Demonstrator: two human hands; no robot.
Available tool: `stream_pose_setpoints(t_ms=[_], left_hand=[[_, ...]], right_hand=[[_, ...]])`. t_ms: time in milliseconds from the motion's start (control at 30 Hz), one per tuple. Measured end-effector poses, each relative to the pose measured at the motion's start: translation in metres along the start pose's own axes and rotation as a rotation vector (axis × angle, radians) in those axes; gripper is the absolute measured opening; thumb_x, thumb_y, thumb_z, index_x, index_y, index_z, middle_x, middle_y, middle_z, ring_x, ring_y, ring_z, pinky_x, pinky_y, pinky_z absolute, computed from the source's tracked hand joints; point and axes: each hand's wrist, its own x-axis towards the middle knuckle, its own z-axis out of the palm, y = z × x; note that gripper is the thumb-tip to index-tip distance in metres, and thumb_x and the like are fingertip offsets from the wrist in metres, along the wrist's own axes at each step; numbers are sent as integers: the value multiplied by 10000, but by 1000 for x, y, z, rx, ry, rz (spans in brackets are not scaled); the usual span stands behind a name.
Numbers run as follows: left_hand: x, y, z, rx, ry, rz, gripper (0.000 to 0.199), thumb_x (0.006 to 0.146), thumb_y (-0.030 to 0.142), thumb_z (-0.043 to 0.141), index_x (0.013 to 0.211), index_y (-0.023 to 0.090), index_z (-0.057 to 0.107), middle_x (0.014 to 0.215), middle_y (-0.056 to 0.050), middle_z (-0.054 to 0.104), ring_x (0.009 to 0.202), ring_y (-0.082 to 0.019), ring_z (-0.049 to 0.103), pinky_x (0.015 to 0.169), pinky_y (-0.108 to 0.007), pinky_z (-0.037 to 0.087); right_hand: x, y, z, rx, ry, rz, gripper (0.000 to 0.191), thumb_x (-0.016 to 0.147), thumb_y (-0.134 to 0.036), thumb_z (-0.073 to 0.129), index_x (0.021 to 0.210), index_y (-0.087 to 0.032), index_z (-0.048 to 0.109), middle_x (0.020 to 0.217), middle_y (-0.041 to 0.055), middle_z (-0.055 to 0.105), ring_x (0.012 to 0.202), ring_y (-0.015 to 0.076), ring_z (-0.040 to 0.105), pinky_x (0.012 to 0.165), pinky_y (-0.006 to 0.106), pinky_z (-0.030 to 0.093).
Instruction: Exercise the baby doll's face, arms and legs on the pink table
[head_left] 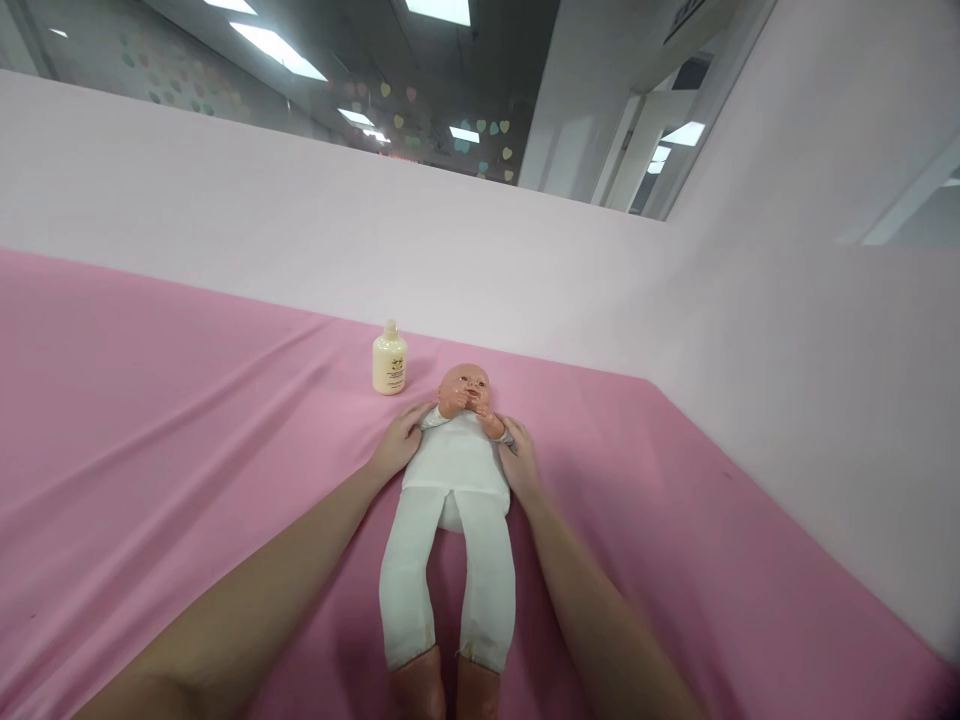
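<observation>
Left hand (396,447) and right hand (520,460) are apart, turned inward; bare forearms (277,565) stretch back, spreading behind them.

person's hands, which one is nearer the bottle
The person's left hand, on the same side of the doll as the bottle; the right hand is across the doll's body.
</observation>
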Motion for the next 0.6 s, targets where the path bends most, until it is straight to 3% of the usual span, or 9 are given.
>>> stream_pose_setpoints(t_ms=[600], left_hand=[[0, 5, -1, -4, -9, 5, 636, 798, 87, 381, 1379, 169, 626, 1446, -54, 610, 1392, -209, 518, 1263, -440, 333]], right_hand=[[0, -2, -1, 0, -1, 22, 566, 767, -173, 479, 1298, -232, 668, 1344, 55, 616, 1302, 232, 509, 1215, 428, 348]])
